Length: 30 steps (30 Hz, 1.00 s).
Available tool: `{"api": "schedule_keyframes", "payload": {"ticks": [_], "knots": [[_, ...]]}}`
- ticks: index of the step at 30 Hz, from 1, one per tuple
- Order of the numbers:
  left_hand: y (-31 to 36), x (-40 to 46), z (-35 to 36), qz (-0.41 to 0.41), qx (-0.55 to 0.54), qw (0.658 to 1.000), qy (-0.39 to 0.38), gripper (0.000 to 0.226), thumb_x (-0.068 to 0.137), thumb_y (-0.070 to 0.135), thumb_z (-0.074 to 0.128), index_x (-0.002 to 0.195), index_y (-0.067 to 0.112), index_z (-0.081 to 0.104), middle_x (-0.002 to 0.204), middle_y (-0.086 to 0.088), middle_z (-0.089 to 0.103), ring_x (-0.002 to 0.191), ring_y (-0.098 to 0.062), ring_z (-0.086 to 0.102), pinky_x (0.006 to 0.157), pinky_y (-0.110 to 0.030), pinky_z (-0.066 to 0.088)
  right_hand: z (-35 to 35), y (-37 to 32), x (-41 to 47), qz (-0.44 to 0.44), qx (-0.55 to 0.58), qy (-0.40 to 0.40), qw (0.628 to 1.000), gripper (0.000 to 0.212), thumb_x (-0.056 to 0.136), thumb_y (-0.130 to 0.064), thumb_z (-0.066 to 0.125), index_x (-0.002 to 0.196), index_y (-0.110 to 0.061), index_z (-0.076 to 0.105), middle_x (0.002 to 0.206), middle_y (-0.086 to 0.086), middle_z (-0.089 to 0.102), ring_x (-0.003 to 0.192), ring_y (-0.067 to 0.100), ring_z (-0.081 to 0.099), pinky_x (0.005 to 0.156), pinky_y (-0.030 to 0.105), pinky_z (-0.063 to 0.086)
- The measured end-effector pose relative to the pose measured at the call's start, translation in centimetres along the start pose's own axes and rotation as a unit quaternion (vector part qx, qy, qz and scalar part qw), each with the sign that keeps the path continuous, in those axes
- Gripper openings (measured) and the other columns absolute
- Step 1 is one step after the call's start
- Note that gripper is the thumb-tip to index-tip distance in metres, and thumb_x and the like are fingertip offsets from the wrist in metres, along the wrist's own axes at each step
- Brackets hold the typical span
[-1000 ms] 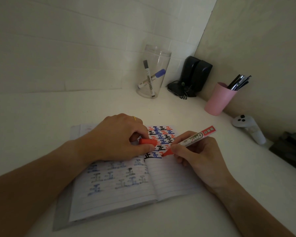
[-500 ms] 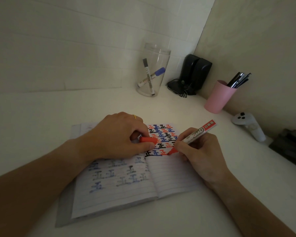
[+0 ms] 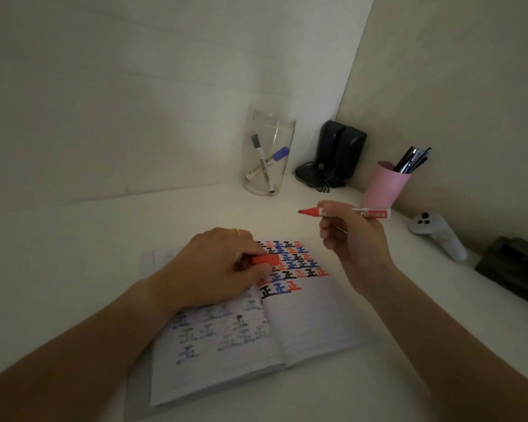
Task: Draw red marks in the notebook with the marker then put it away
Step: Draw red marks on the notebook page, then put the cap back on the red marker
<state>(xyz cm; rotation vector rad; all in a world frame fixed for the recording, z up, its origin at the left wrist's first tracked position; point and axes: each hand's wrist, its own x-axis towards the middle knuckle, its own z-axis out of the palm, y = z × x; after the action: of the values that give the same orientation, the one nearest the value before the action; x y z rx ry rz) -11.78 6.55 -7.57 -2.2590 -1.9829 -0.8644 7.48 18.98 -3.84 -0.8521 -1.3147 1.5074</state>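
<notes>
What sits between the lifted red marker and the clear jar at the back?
Nothing visible. The red marker, in the right hand, is above bare desk; the clear jar stands open-topped beyond it. But the cap is off, in the left hand.

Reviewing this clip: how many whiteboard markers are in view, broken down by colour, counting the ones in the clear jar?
Red: 1, the uncapped red marker in the right hand; its red cap is in the left hand.
Black: 1, the black marker in the clear jar.
Blue: 1, the blue marker in the jar.
Total: 3
</notes>
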Motion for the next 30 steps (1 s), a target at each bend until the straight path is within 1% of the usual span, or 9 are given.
{"api": "schedule_keyframes", "payload": {"ticks": [4, 6, 8, 12, 15, 17, 20, 26, 30], "knots": [[0.1, 0.0, -0.2, -0.025, -0.023, 0.999, 0.021, 0.034, 0.097, 0.050, 0.045, 0.111, 0.030, 0.068, 0.085, 0.016, 0.057, 0.076, -0.003, 0.054, 0.069, -0.029, 0.045, 0.5, 1.9, 0.2, 0.042, 0.112, -0.023, 0.993, 0.023, 0.091, -0.017, 0.061, 0.097, -0.009, 0.082, 0.077, 0.010, 0.077, 0.066, 0.015, 0.071, 0.057, 0.025, 0.054], [-0.2, 0.2, -0.3, -0.045, -0.020, 0.998, 0.040, 0.035, 0.099, 0.047, 0.043, 0.120, 0.028, 0.064, 0.091, 0.012, 0.058, 0.080, -0.006, 0.053, 0.073, -0.032, 0.048, 0.2, 2.6, 0.4, 0.034, 0.117, -0.038, 0.992, 0.019, 0.091, -0.014, 0.064, 0.100, -0.009, 0.080, 0.085, 0.014, 0.080, 0.072, 0.019, 0.075, 0.058, 0.025, 0.057], [-0.6, 0.3, -0.4, -0.067, -0.001, 0.996, 0.062, 0.035, 0.100, 0.043, 0.043, 0.125, 0.028, 0.062, 0.093, 0.011, 0.055, 0.078, -0.007, 0.050, 0.072, -0.031, 0.045, -0.2, 2.9, 0.6, 0.022, 0.123, -0.043, 0.991, 0.013, 0.089, -0.011, 0.069, 0.099, -0.008, 0.076, 0.091, 0.019, 0.080, 0.075, 0.022, 0.077, 0.059, 0.025, 0.060], [-0.6, 0.5, -0.6, -0.090, 0.012, 0.994, 0.067, 0.036, 0.100, 0.042, 0.045, 0.129, 0.028, 0.060, 0.095, 0.011, 0.050, 0.075, -0.006, 0.045, 0.071, -0.026, 0.039, -0.6, 3.0, 0.3, -0.009, 0.093, -0.073, 0.993, 0.027, 0.069, -0.022, 0.081, 0.091, -0.006, 0.081, 0.082, 0.018, 0.078, 0.070, 0.020, 0.073, 0.063, 0.022, 0.058], [-0.6, 0.4, -0.5, -0.086, 0.010, 0.995, 0.058, 0.037, 0.100, 0.042, 0.044, 0.131, 0.030, 0.059, 0.096, 0.012, 0.051, 0.074, -0.002, 0.046, 0.068, -0.020, 0.035, -0.6, 3.2, 0.2, -0.028, 0.063, -0.102, 0.992, 0.023, 0.074, -0.016, 0.080, 0.093, -0.004, 0.081, 0.077, 0.016, 0.075, 0.069, 0.018, 0.070, 0.065, 0.021, 0.058], [-0.5, 0.3, -0.6, -0.082, 0.007, 0.995, 0.061, 0.037, 0.100, 0.042, 0.044, 0.132, 0.030, 0.058, 0.097, 0.012, 0.051, 0.075, -0.003, 0.047, 0.070, -0.021, 0.036, -0.6, 3.3, 0.2, -0.035, 0.039, -0.109, 0.993, 0.013, 0.081, -0.008, 0.076, 0.093, -0.005, 0.081, 0.077, 0.016, 0.076, 0.070, 0.019, 0.070, 0.068, 0.023, 0.058], [-0.5, 0.3, -0.7, -0.078, 0.007, 0.995, 0.061, 0.038, 0.100, 0.042, 0.044, 0.134, 0.031, 0.056, 0.100, 0.011, 0.052, 0.076, -0.005, 0.046, 0.074, -0.024, 0.039, -0.6, 3.3, 0.1, -0.041, 0.019, -0.109, 0.993, 0.012, 0.083, -0.008, 0.075, 0.093, -0.007, 0.082, 0.077, 0.014, 0.077, 0.071, 0.019, 0.071, 0.070, 0.024, 0.057], [0.0, 0.3, -1.0, -0.045, -0.009, 0.997, 0.058, 0.041, 0.099, 0.043, 0.044, 0.137, 0.029, 0.054, 0.103, 0.013, 0.052, 0.079, -0.001, 0.052, 0.069, -0.010, 0.036, -0.2, 3.2, -0.4, -0.034, 0.025, -0.160, 0.986, 0.027, 0.072, -0.015, 0.085, 0.096, -0.004, 0.081, 0.078, 0.015, 0.078, 0.071, 0.020, 0.072, 0.068, 0.022, 0.057], [0.5, 0.2, -1.5, -0.020, -0.054, 0.992, 0.115, 0.030, 0.097, 0.034, 0.056, 0.124, 0.024, 0.064, 0.100, 0.014, 0.062, 0.077, -0.001, 0.056, 0.068, -0.007, 0.041, -0.1, 2.9, -0.7, -0.009, 0.083, -0.188, 0.978, 0.035, 0.071, -0.023, 0.080, 0.097, 0.001, 0.079, 0.082, 0.018, 0.079, 0.071, 0.018, 0.074, 0.064, 0.021, 0.058]]}}
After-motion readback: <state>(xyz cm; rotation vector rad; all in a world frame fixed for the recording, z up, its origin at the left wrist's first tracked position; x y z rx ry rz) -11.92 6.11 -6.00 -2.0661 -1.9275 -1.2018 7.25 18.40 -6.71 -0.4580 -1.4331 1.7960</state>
